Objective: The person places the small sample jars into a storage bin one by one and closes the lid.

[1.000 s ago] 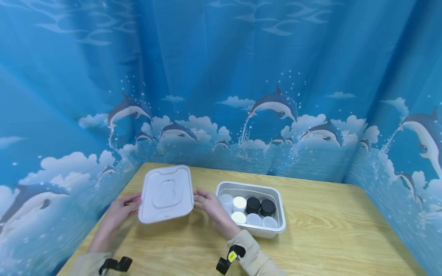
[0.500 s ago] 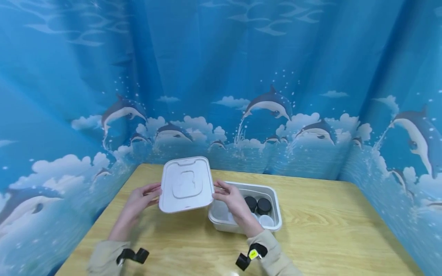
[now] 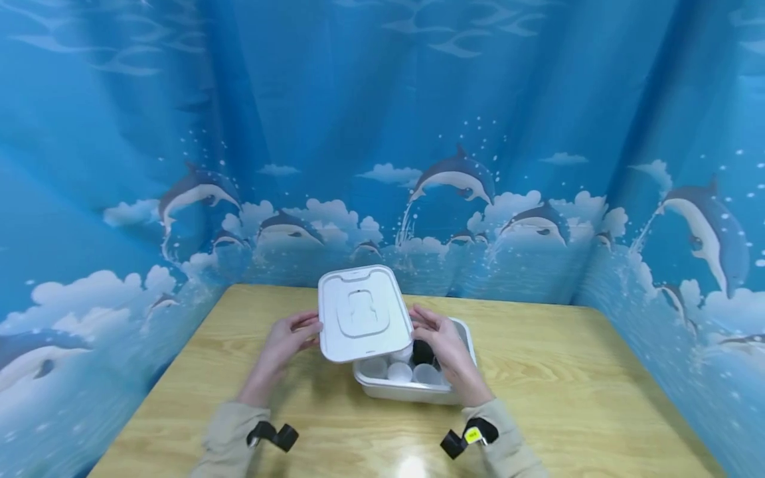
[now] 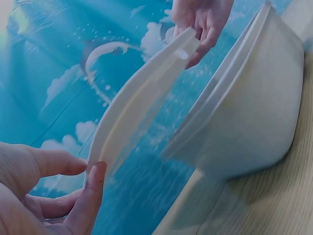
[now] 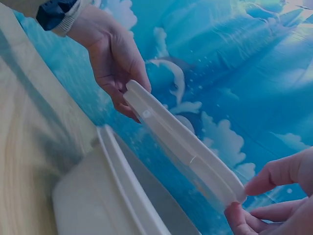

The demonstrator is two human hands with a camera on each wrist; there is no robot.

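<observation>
A white plastic lid [image 3: 363, 315] is held between both hands, raised over the left part of a white plastic box [image 3: 412, 393]. My left hand [image 3: 290, 342] pinches the lid's left edge, thumb and fingers on either side of the rim, as the left wrist view shows. On the opposite edge my right hand [image 3: 443, 345] pinches the rim in the same way. Inside the box stand several small containers, among them a white one [image 3: 399, 373] and a black-topped one [image 3: 423, 352]; the lid and right hand cover the others. Both wrist views show a gap between lid and box rim.
The box stands on a wood-grain table [image 3: 538, 378], towards its back. A blue curtain [image 3: 382, 133] printed with dolphins and clouds hangs behind the table and along both sides. Each wrist wears a strap with a small black camera [image 3: 285, 438].
Both hands have carried the lid rightwards from beside the box to above its left part. The box stays on the table while the head view has shifted slightly.
</observation>
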